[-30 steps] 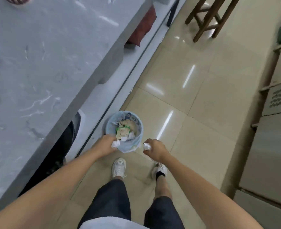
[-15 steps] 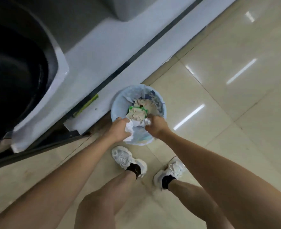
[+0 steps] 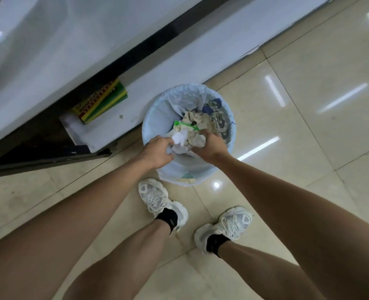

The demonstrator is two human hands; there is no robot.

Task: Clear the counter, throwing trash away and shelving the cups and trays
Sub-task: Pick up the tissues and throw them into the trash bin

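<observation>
A round trash bin (image 3: 157, 118) lined with a pale blue bag stands on the floor against the counter base. It is nearly full of crumpled tissues, beige paper and a green-edged wrapper (image 3: 184, 124). My left hand (image 3: 157, 151) is at the bin's near rim, its fingers curled on a crumpled white tissue (image 3: 180, 139). My right hand (image 3: 210, 147) is beside it over the bin, curled round another white tissue wad (image 3: 198, 140). Both wads lie on top of the trash pile.
The white counter base (image 3: 179, 68) runs diagonally behind the bin, with a dark gap under it. A yellow-green flat box (image 3: 101, 101) lies on the base ledge left of the bin. My two white sneakers (image 3: 157, 200) stand on the glossy beige tiled floor (image 3: 309, 126).
I have bent lower, so the bin looks larger. Both hands have moved from the rim to over the trash, carrying the tissues with them.
</observation>
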